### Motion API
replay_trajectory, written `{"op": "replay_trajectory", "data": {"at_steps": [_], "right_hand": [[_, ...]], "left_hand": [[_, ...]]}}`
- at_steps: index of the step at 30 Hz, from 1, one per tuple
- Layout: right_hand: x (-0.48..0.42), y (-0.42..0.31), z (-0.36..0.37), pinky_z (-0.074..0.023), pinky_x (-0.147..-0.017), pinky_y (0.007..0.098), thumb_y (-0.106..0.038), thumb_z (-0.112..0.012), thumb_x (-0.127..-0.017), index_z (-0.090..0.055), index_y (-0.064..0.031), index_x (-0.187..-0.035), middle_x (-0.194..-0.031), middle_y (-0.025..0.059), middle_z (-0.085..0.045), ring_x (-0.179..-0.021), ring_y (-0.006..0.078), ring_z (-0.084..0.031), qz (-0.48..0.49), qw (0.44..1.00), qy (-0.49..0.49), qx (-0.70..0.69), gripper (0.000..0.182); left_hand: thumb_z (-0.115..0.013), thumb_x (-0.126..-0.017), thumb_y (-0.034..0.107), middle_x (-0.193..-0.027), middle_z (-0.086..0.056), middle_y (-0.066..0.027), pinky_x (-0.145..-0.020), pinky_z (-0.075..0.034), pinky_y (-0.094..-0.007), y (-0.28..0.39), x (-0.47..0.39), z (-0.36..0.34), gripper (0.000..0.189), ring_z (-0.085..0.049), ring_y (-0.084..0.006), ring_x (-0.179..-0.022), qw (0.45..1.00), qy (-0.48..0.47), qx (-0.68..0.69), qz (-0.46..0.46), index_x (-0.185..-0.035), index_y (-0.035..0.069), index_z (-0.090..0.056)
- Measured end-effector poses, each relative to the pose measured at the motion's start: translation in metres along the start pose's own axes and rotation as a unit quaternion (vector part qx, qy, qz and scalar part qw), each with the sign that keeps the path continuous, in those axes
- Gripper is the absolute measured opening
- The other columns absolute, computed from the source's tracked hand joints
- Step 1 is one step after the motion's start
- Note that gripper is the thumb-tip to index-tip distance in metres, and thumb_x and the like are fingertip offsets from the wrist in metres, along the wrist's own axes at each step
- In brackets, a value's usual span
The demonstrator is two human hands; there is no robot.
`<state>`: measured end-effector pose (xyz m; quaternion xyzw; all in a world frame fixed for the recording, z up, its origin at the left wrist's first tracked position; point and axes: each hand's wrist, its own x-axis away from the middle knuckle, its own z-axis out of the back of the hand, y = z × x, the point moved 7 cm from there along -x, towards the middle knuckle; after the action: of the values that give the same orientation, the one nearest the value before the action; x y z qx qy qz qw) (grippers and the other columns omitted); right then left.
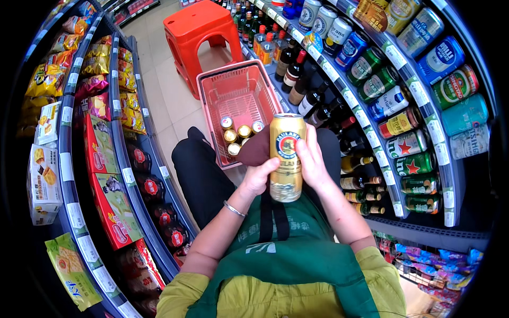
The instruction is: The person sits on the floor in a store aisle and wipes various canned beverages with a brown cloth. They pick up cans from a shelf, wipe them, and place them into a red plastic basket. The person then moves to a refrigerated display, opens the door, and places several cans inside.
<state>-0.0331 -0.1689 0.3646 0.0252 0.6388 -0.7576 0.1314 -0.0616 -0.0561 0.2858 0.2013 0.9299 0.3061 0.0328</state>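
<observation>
A tall gold Paulaner beer can [287,175] is held upright in front of my green apron, its label facing me. My left hand [256,177] grips its left side, thumb on the front and a metal bangle at the wrist. Around the can's right side wraps my right hand [312,161]. A piece of maroon cloth [256,150] bulges out behind the can, at my left fingers; how it is held is hidden. Beyond my knees, a pink-red plastic shopping basket [270,85] rests on the floor with several cans [230,136] standing in its near end.
A red plastic stool [199,22] stands behind the basket. To the right, shelves carry beer cans [377,83] and, lower down, wine bottles [294,73]. Left shelves hold bagged snacks [97,59] and red boxes [113,206], close beside my left leg.
</observation>
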Motion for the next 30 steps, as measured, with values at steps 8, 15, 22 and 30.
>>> {"op": "replay_trajectory", "data": {"at_steps": [8, 15, 22, 30], "right_hand": [[-0.025, 0.032, -0.019, -0.0493, -0.089, 0.0332, -0.029, -0.074, -0.073, -0.047, -0.0007, -0.124, -0.116, 0.0166, -0.06, -0.101, 0.0213, -0.061, -0.151, 0.945, -0.037, -0.289, 0.065], [-0.009, 0.03, -0.023, -0.0438, -0.091, 0.0303, -0.014, -0.083, -0.068, -0.042, -0.0031, -0.118, -0.109, 0.0073, -0.051, -0.102, 0.0153, -0.052, -0.031, 0.979, 0.197, -0.048, 0.065], [-0.021, 0.009, -0.014, -0.0429, -0.095, 0.0335, -0.004, -0.081, -0.068, -0.036, -0.0042, -0.13, -0.117, 0.0092, -0.048, -0.106, 0.0179, -0.052, 0.076, 0.956, 0.274, -0.073, 0.076], [-0.05, 0.013, -0.06, -0.0433, -0.093, 0.0391, -0.03, -0.09, -0.057, -0.043, -0.0065, -0.123, -0.114, 0.0147, -0.055, -0.111, 0.0289, -0.049, 0.291, 0.936, -0.019, 0.199, 0.084]], "left_hand": [[-0.058, -0.093, 0.034, -0.115, -0.062, -0.009, -0.087, -0.052, -0.0322, -0.016, 0.004, 0.038, 0.047, -0.062, -0.0172, -0.101, 0.986, 0.105, 0.06, 0.119, -0.126, 0.001, -0.05], [-0.066, -0.084, 0.037, -0.127, -0.051, -0.0196, -0.098, -0.039, -0.0443, 0.042, 0.018, -0.011, 0.06, -0.048, -0.0368, -0.119, 0.756, 0.142, -0.57, -0.288, -0.128, 0.0, -0.048], [-0.059, -0.091, 0.039, -0.122, -0.053, -0.0141, -0.096, -0.042, -0.0399, 0.006, 0.015, 0.038, 0.059, -0.052, -0.0274, -0.114, 0.843, 0.26, -0.4, -0.249, -0.13, -0.003, -0.043], [-0.051, -0.09, 0.058, -0.121, -0.056, -0.0107, -0.091, -0.046, -0.0325, -0.005, -0.013, 0.126, 0.071, -0.054, -0.0176, -0.109, 0.921, 0.384, 0.063, -0.011, -0.124, -0.005, -0.05]]}}
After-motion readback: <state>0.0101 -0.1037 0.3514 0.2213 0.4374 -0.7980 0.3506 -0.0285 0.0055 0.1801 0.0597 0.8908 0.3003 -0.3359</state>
